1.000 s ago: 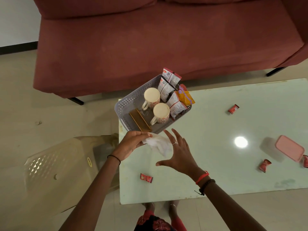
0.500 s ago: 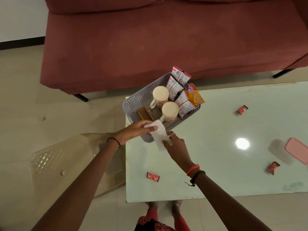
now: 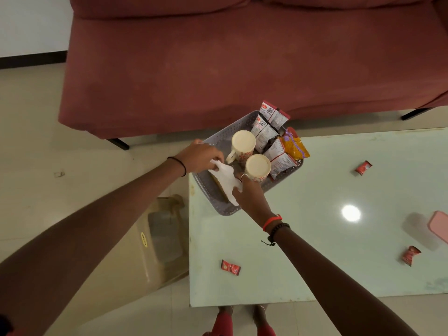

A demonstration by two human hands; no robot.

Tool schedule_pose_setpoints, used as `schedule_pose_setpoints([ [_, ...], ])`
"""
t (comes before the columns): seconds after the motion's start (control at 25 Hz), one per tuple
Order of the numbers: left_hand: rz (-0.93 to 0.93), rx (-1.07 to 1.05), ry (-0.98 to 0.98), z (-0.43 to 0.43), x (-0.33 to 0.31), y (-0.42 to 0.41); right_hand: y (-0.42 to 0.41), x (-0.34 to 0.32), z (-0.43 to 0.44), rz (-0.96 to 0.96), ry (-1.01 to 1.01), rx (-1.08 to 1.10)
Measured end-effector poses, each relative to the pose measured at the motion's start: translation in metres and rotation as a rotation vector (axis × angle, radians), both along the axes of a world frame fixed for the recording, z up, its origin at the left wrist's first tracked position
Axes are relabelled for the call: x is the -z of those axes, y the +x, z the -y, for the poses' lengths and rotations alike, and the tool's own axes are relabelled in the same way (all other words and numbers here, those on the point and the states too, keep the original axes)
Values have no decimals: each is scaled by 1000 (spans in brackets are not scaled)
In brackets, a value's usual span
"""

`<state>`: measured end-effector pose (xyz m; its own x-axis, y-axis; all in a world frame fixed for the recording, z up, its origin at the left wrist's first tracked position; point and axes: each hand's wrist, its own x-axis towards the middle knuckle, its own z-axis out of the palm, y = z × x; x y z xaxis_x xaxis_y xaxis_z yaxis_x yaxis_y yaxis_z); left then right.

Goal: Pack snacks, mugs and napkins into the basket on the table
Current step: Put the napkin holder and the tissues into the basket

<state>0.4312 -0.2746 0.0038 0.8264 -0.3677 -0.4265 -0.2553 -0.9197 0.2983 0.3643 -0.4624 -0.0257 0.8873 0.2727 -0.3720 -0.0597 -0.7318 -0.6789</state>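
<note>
A pale green glossy worktop (image 3: 339, 251) stands before a dark red sofa (image 3: 242, 64) on a beige tiled floor (image 3: 31, 141). At the worktop's upper-left corner sits the grey perforated plastic basket (image 3: 218, 141), holding two cream mugs (image 3: 257, 166) and white-and-red snack packets (image 3: 264, 132) whose print is too small to read. Left hand (image 3: 198, 157) and right hand (image 3: 247, 192) each pinch the white napkin (image 3: 226, 178) over the basket. Small red wrapped sweets (image 3: 230, 267) lie scattered on the worktop.

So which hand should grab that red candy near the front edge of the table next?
Probably the right hand. The candy lies almost straight below it on the table, while the left hand reaches across from farther off, over the basket.
</note>
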Motion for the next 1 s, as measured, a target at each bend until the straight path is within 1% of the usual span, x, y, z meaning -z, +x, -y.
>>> schedule_pose_setpoints([
  [0.08,53,24,29,-6,11,6,8,5,-9,42,-73,-16],
  [0.24,216,59,135,-11,41,5,16,19,-19,84,-214,-66],
  [0.36,220,90,217,-9,61,2,19,31,-22,101,-303,-121],
  [0.44,203,75,227,-9,71,0,19,37,-22,119,-343,-169],
  [0.52,199,65,238,-8,76,-3,18,43,-20,136,-361,-214],
  [0.72,288,55,285,-7,82,-7,15,58,-20,205,-422,-292],
  [0.88,296,34,285,-6,86,-9,14,64,-18,205,-421,-325],
  [1.0,282,27,306,-7,90,-11,15,67,-15,183,-361,-312],
])
